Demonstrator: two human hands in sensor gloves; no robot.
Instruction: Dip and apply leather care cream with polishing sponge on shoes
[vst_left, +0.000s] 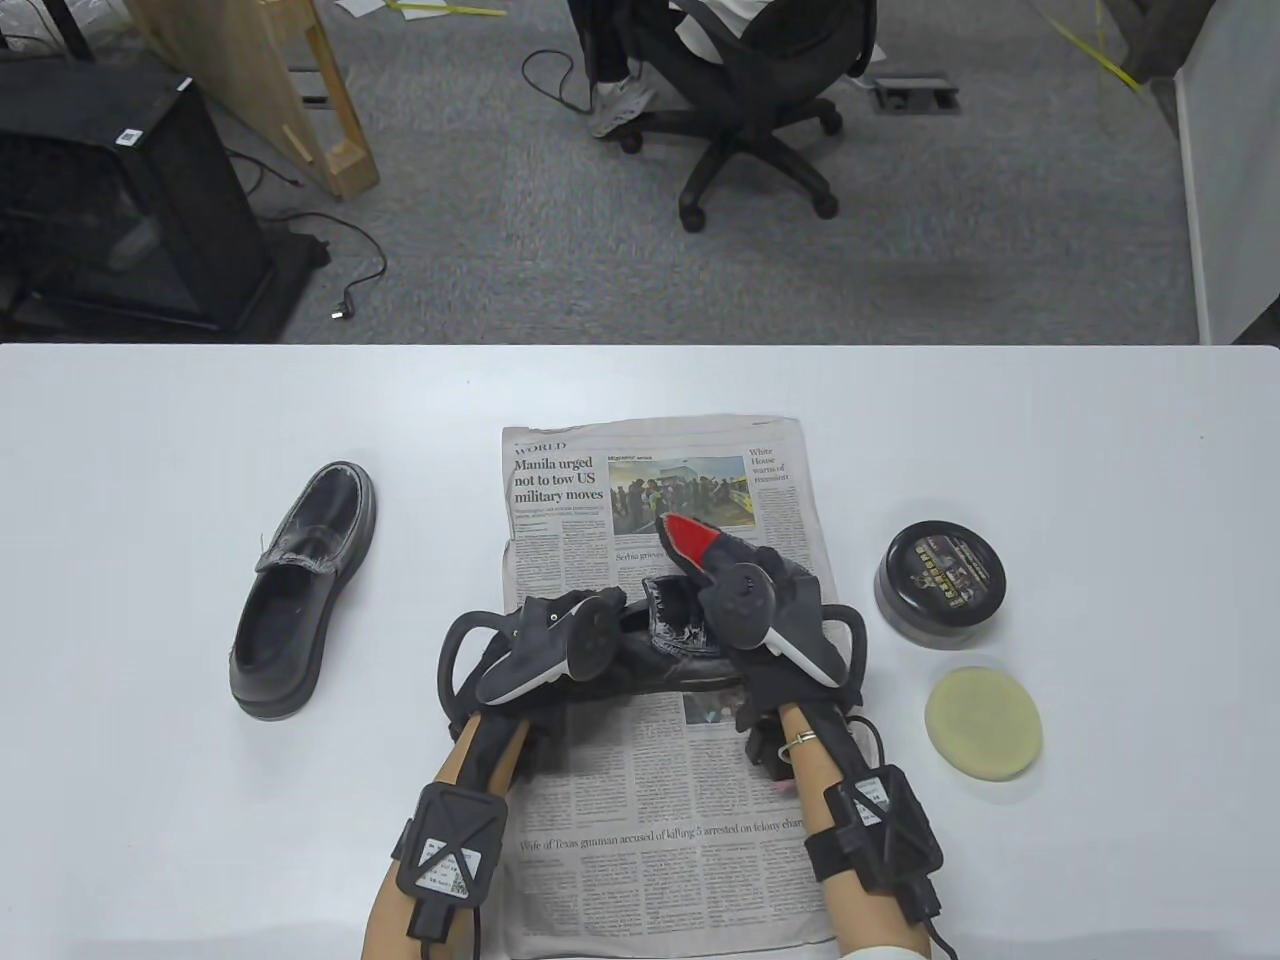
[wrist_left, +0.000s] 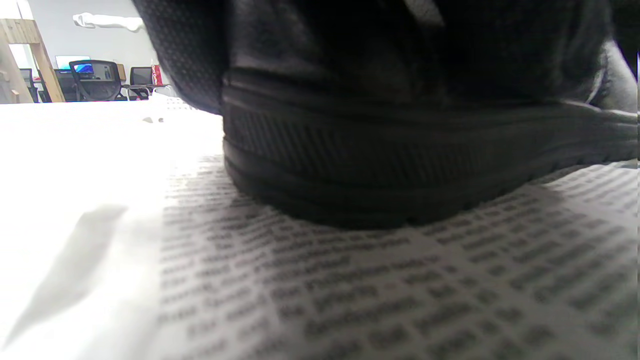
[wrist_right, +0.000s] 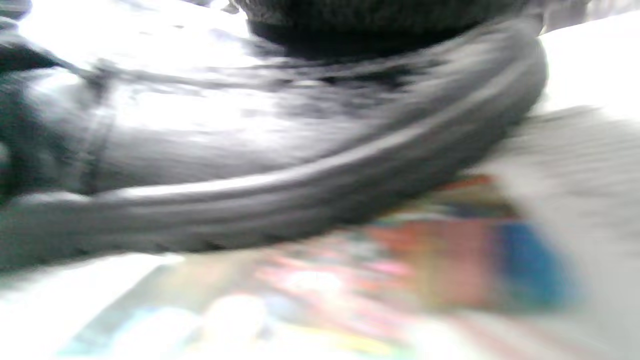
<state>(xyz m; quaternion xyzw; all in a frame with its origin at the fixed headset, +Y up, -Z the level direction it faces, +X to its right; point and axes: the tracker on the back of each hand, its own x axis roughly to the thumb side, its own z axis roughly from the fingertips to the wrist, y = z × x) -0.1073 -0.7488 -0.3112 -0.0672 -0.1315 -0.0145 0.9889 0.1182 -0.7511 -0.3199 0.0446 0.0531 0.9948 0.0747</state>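
A black leather shoe (vst_left: 672, 628) lies crosswise on the newspaper (vst_left: 650, 830) under both hands. My left hand (vst_left: 545, 640) grips its heel end; the heel and ribbed sole fill the left wrist view (wrist_left: 400, 150). My right hand (vst_left: 745, 600) grips the toe end from above; the toe shows blurred in the right wrist view (wrist_right: 250, 190). A red-topped part (vst_left: 690, 540) sticks out past the right fingers; I cannot tell what it is. The round yellow polishing sponge (vst_left: 985, 725) lies on the table to the right. The black cream tin (vst_left: 940, 585), lid on, stands just beyond it.
A second black shoe (vst_left: 300, 590) lies on the white table (vst_left: 150, 800) to the left, toe pointing away. Beyond the table's far edge are carpet, an office chair (vst_left: 760, 110) and a black cabinet (vst_left: 130, 200).
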